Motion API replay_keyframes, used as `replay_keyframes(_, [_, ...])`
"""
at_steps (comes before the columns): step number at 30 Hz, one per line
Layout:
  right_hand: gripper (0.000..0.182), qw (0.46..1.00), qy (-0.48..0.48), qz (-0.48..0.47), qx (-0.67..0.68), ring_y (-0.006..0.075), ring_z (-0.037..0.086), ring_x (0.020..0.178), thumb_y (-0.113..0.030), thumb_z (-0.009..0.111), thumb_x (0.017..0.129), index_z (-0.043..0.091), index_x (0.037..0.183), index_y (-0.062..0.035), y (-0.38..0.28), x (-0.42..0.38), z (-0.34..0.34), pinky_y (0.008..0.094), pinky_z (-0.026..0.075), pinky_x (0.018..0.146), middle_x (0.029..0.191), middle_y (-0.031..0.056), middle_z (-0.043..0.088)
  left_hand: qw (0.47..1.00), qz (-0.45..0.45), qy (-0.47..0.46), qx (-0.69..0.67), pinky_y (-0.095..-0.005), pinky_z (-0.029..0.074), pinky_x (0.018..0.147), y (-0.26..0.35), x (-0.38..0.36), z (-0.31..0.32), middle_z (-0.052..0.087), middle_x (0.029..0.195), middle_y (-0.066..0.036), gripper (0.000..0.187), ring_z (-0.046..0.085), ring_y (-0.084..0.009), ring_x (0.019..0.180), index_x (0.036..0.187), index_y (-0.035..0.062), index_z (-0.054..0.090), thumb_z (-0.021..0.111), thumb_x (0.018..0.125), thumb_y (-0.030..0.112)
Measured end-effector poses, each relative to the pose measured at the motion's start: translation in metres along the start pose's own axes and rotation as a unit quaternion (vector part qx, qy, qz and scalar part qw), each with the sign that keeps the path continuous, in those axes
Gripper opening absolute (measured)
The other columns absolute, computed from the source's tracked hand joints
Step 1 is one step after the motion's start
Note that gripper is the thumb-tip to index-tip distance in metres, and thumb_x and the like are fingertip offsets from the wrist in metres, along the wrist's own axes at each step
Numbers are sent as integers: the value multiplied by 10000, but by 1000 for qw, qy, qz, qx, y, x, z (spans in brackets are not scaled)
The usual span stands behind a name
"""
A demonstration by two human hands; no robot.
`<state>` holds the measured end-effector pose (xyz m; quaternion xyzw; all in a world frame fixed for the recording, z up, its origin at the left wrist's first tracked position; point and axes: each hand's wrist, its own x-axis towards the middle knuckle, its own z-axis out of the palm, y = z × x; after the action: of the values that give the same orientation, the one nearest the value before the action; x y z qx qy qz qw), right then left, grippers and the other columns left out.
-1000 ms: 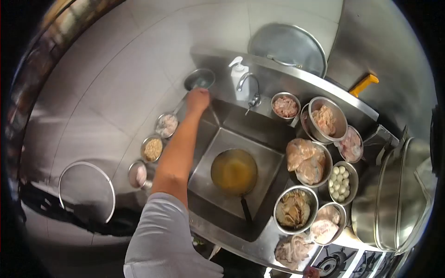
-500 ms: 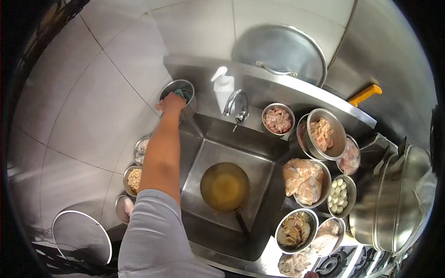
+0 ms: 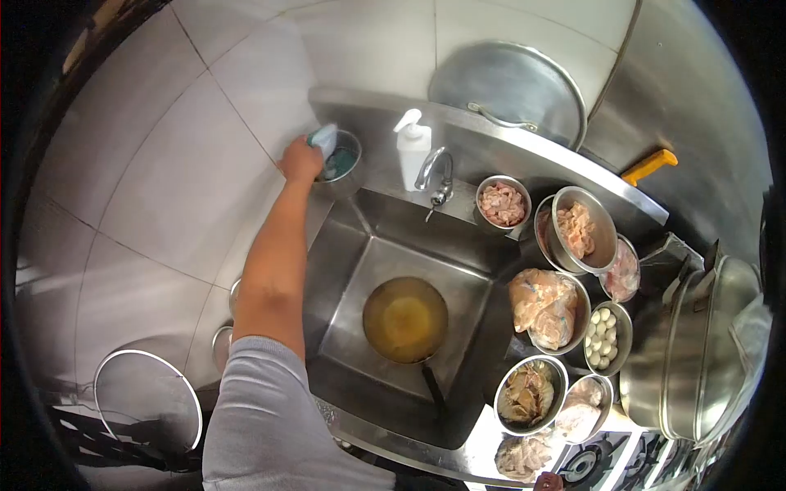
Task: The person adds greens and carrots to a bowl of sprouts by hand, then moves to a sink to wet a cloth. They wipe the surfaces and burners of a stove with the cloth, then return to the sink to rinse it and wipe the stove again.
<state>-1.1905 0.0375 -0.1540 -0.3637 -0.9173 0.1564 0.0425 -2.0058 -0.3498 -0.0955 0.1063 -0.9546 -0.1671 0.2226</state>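
My left hand [image 3: 301, 159] is closed on a pale sponge with green on it [image 3: 324, 141], somewhat blurred. It is held at the left rim of a small steel pot [image 3: 350, 174], which stands at the sink's back left corner. Something green [image 3: 338, 164] lies inside that pot. Below and right of my arm, a frying pan [image 3: 404, 321] with brownish liquid rests on the bottom of the steel sink [image 3: 360, 260]. Its dark handle points toward the front. I do not see my right hand.
A white pump bottle [image 3: 415, 155] and a faucet [image 3: 443, 184] stand behind the sink. Right of it are several bowls of raw meat [image 3: 502, 203], a bowl of eggs [image 3: 602, 340], large steel basins [image 3: 688, 352], a stove [image 3: 583, 465] and an orange-handled tool [image 3: 651, 166].
My left hand has come up out of the small pot to its left rim, and the sponge now shows in it. The whole view has shifted slightly.
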Motion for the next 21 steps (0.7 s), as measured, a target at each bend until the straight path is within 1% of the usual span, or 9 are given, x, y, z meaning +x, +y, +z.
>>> replay_keyframes(4, [97, 999, 9, -34, -7, 164, 640, 603, -241, 701, 832, 704, 895, -168, 16, -9, 13, 335, 508, 510, 827, 6, 697, 996, 34, -83, -19, -513, 368, 1000, 6, -11, -3, 657, 1154, -121, 411, 582, -330, 1129, 1224, 158, 621, 560, 849, 315])
replay_keyframes(6, [96, 1000, 12, 4, 0, 165, 639, 591, -243, 694, 839, 707, 878, -156, -2, -5, 1, 339, 516, 515, 819, 27, 698, 986, 57, -150, 35, -492, 412, 972, 19, -24, -1, 664, 1141, -107, 400, 589, -339, 1113, 1192, 160, 646, 541, 870, 372])
replay_keyframes(7, [114, 999, 21, -19, -43, 168, 639, 591, -247, 693, 844, 708, 866, -136, -1, -6, 1, 333, 520, 525, 792, 46, 697, 976, 34, -215, -14, -468, 463, 918, 38, -32, -28, 667, 1119, -116, 375, 604, -356, 1074, 1109, 145, 682, 499, 900, 397])
replay_keyframes(8, [114, 999, 22, -16, -45, 168, 639, 591, -247, 693, 844, 708, 866, -136, 0, -8, 0, 333, 520, 525, 792, 46, 697, 975, 36, -218, -17, -468, 463, 918, 30, -28, -14, 667, 1119, -116, 375, 604, -356, 1074, 1109, 145, 682, 499, 900, 397])
replay_keyframes(10, [131, 996, 39, -62, -54, 170, 640, 597, -251, 703, 838, 710, 868, -124, 1, -14, -2, 320, 520, 537, 764, 56, 698, 993, 80, -67, -48, -459, 487, 884, 2, -8, 23, 668, 1084, -140, 299, 613, -369, 1042, 1032, 131, 699, 495, 909, 312])
replay_keyframes(11, [127, 999, 12, 7, -43, 185, 642, 604, -237, 710, 835, 714, 860, -113, 1, -20, -2, 324, 522, 556, 758, 67, 702, 990, 115, -71, 29, -454, 502, 865, -4, -4, 28, 669, 1051, -161, 246, 619, -378, 1018, 1000, 105, 694, 496, 903, 212])
replay_keyframes(14, [132, 998, 20, 1, -63, 197, 646, 615, -205, 712, 832, 716, 857, -76, -25, -15, -18, 340, 524, 575, 771, 94, 708, 973, 161, -128, 107, -459, 508, 868, -23, 13, 54, 671, 1021, -188, 236, 626, -376, 1010, 999, 55, 685, 503, 883, 150])
replay_keyframes(17, [162, 997, 33, 60, 41, 209, 660, 656, -186, 701, 842, 711, 868, -26, -25, -16, -18, 350, 528, 608, 781, 124, 710, 978, 126, -136, 97, -462, 514, 863, -20, 24, 77, 666, 1033, -216, 252, 637, -371, 1002, 998, -1, 671, 490, 883, 131])
replay_keyframes(21, [199, 996, -26, 80, -21, 253, 681, 741, -173, 671, 868, 702, 891, 22, -23, -11, -19, 355, 529, 658, 812, 158, 712, 972, 96, -172, 130, -453, 519, 855, -19, 31, 84, 664, 1060, -214, 263, 648, -358, 992, 999, 14, 688, 477, 897, 134])
